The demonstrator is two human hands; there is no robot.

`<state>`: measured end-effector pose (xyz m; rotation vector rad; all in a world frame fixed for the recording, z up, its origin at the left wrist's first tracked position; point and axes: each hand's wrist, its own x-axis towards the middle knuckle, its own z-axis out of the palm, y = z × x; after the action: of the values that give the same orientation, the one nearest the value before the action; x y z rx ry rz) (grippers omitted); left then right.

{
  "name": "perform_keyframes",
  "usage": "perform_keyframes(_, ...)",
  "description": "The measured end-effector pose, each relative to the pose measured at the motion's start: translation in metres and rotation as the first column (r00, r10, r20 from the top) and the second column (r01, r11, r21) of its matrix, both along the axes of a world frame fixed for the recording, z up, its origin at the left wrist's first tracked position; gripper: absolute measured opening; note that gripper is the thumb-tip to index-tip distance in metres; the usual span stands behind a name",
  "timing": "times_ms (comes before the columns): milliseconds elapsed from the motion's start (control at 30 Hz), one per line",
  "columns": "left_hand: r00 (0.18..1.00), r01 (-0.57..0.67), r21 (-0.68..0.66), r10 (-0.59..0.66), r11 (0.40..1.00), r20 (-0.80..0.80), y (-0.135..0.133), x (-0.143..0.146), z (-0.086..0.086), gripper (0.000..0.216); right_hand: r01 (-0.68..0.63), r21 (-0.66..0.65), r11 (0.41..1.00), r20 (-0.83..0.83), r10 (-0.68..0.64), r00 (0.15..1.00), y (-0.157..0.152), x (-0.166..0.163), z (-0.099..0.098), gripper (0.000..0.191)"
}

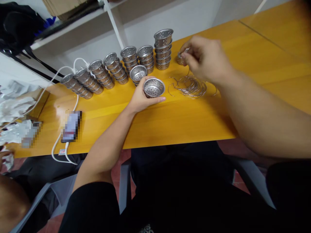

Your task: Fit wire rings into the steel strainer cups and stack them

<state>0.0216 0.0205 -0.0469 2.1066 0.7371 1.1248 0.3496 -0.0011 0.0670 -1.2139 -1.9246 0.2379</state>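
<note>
My left hand (143,98) is wrapped round a perforated steel cup (154,88), its open mouth tilted up towards me. Just behind it stands another perforated cup (138,73), partly hidden by the held one. My right hand (204,58) is raised over the table to the right, thumb and fingers pinched together. At its fingertips is a small metal piece (180,59), mostly covered by the fingers, so I cannot tell whether it is gripped or only touched. Below this hand lies a tangled heap of thin wire rings (193,87).
Several stacks of perforated cups (163,48) line the back of the yellow table (170,126). A phone (71,126) with a white cable lies on the left. Beyond it are crumpled plastic bags (12,106). Another person's arm (12,200) shows at lower left. A shelf (80,24) stands behind.
</note>
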Motion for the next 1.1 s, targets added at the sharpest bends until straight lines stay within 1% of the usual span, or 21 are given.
perform_keyframes(67,1.000,0.011,0.013,-0.011,1.000,0.013,0.004,0.001,-0.006,0.124,-0.036,-0.012,0.999,0.010,0.036,0.999,0.000,-0.009,-0.006,0.019)
perform_keyframes(133,0.999,0.021,0.019,-0.021,1.000,0.030,0.006,0.001,-0.010,0.124,-0.081,-0.050,0.995,0.046,0.083,0.995,-0.003,-0.015,-0.006,0.016)
perform_keyframes(233,0.999,0.009,0.003,-0.010,1.000,0.034,0.007,0.000,-0.010,0.119,-0.155,-0.202,0.967,0.098,0.177,0.979,-0.009,-0.018,0.001,0.018)
perform_keyframes(300,1.000,-0.005,-0.014,0.006,1.000,0.010,0.006,0.000,-0.007,0.119,-0.154,-0.299,0.942,0.104,0.193,0.976,-0.012,-0.017,0.006,0.023)
perform_keyframes(333,1.000,-0.009,-0.019,0.009,1.000,0.000,0.005,0.001,-0.005,0.120,-0.150,-0.323,0.934,0.088,0.187,0.978,-0.013,-0.017,0.006,0.023)
perform_keyframes(433,1.000,-0.003,-0.023,0.003,1.000,-0.006,0.000,0.005,0.000,0.122,-0.185,-0.338,0.923,-0.040,0.182,0.982,-0.009,-0.017,0.001,0.016)
perform_keyframes(533,1.000,-0.013,-0.020,0.013,1.000,-0.025,-0.007,0.009,0.006,0.121,-0.217,-0.344,0.914,-0.142,0.178,0.974,-0.006,-0.019,-0.004,0.019)
perform_keyframes(633,0.997,-0.037,-0.029,0.035,0.999,-0.069,-0.012,0.009,0.010,0.121,-0.186,-0.339,0.922,-0.103,0.160,0.982,-0.008,-0.021,-0.003,0.022)
perform_keyframes(700,0.995,-0.058,-0.040,0.055,0.998,-0.078,-0.013,0.008,0.010,0.123,-0.174,-0.340,0.924,-0.068,0.160,0.985,-0.010,-0.022,0.000,0.020)
perform_keyframes(767,0.995,-0.079,-0.048,0.076,0.996,-0.062,-0.010,0.007,0.007,0.125,-0.172,-0.349,0.921,-0.042,0.168,0.985,-0.011,-0.022,0.001,0.014)
perform_keyframes(833,0.996,-0.087,-0.049,0.085,0.995,-0.037,-0.008,0.007,0.004,0.126,-0.167,-0.354,0.920,-0.010,0.175,0.985,-0.012,-0.023,0.000,0.013)
perform_keyframes(900,0.996,-0.090,-0.053,0.088,0.995,-0.025,-0.006,0.007,0.003,0.126,-0.190,-0.354,0.916,-0.034,0.190,0.981,-0.012,-0.024,-0.002,0.013)
perform_keyframes(967,0.995,-0.092,-0.065,0.091,0.994,-0.029,-0.006,0.008,0.003,0.126,-0.248,-0.348,0.904,-0.123,0.218,0.968,-0.013,-0.026,-0.003,0.017)
perform_keyframes(1033,0.996,-0.084,-0.080,0.081,0.993,-0.037,-0.006,0.009,0.003,0.128,-0.296,-0.336,0.894,-0.205,0.237,0.950,-0.016,-0.028,-0.001,0.027)
perform_keyframes(1100,0.997,-0.076,-0.092,0.072,0.993,-0.039,-0.005,0.009,0.002,0.131,-0.298,-0.315,0.901,-0.231,0.232,0.945,-0.020,-0.031,0.003,0.035)
